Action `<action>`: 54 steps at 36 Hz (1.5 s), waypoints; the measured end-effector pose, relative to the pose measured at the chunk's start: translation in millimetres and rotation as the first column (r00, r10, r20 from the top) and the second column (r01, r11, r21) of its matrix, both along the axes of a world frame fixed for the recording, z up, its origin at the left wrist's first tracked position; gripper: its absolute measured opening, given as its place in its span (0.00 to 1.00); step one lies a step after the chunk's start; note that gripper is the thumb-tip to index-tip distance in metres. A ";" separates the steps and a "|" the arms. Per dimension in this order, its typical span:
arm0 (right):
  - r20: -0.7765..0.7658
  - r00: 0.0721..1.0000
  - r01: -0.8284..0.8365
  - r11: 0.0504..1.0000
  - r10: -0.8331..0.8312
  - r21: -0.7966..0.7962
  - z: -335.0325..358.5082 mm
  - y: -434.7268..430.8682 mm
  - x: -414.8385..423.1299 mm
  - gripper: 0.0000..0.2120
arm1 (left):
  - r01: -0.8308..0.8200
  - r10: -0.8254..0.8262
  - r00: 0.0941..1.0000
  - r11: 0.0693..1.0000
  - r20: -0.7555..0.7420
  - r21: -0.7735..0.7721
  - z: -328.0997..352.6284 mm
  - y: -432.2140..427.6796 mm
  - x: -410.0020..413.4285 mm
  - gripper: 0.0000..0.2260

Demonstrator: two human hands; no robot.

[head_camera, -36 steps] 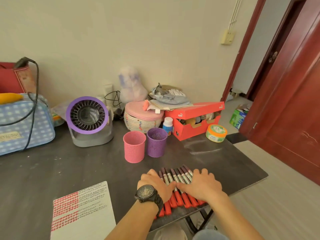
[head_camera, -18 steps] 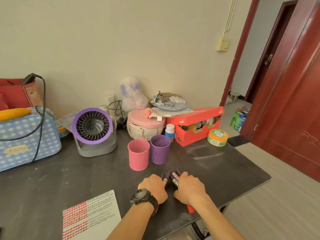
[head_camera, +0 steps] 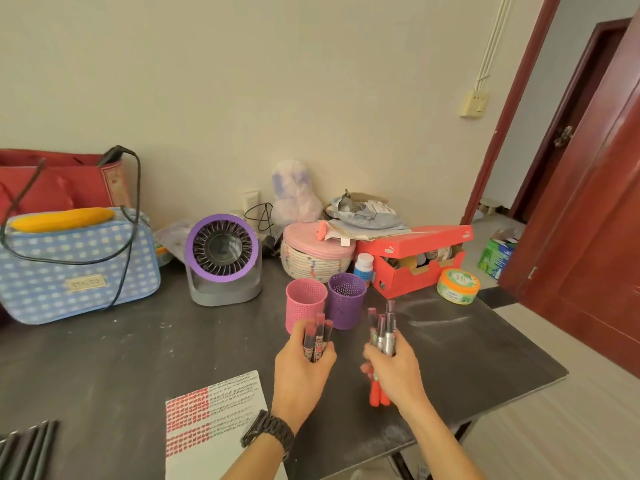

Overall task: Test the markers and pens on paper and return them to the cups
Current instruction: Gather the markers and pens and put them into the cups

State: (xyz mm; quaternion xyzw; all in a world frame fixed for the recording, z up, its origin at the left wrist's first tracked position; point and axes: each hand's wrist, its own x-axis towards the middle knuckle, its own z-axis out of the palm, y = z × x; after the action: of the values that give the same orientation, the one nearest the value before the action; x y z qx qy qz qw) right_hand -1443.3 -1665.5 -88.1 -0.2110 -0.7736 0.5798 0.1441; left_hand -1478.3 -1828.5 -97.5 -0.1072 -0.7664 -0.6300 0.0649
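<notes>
My left hand [head_camera: 302,367] grips a bundle of markers [head_camera: 317,337] upright, just in front of the pink mesh cup [head_camera: 305,299]. In my right hand [head_camera: 393,370] is a second bundle of markers [head_camera: 382,329], their red caps sticking out below my palm. The purple mesh cup [head_camera: 347,299] stands right of the pink one, between and beyond both hands. A white sheet of paper [head_camera: 216,420] covered with red and dark test marks lies on the dark table [head_camera: 104,368], left of my left forearm. Several dark pens [head_camera: 26,448] lie at the table's near left corner.
A purple-ringed desk fan [head_camera: 223,258], a blue checked bag [head_camera: 74,268], a pink-lidded woven basket [head_camera: 317,252], a red shoebox [head_camera: 420,259], a small white bottle [head_camera: 363,266] and a round green tub [head_camera: 458,285] line the back. The table's edge runs along the right, near a red door [head_camera: 588,220].
My hands gathered the row of markers off the table, split them into two bundles and lifted them upright toward the cups. The view shifted up and left.
</notes>
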 end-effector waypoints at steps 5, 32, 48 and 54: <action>-0.248 0.966 0.063 0.997 -0.073 -0.047 -1.8 -20.8 5.9 0.11 | -0.081 0.081 0.995 0.997 -0.058 -0.001 -7.0 3.9 9.9 0.24; -0.306 0.950 0.051 0.998 -0.056 -0.024 -32.4 -35.5 6.5 0.12 | -0.152 0.148 0.978 0.988 -0.145 -0.016 -21.4 4.0 12.5 0.14; -0.318 0.932 0.151 0.984 -0.175 -0.099 -41.2 -32.6 1.4 0.07 | -0.155 0.152 0.987 0.985 -0.045 -0.072 -19.7 -5.2 7.3 0.10; -0.259 0.966 -0.024 0.999 0.015 -0.033 -38.1 -33.2 -2.1 0.14 | -0.137 0.139 0.988 0.990 -0.062 0.037 -14.5 -8.5 -12.4 0.10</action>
State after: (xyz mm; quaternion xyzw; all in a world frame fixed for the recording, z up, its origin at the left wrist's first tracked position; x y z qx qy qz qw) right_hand -1445.4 -1698.7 -126.2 -0.1284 -0.7396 0.6177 0.2345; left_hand -1490.7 -1837.1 -112.0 -0.0729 -0.7590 -0.6328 0.1346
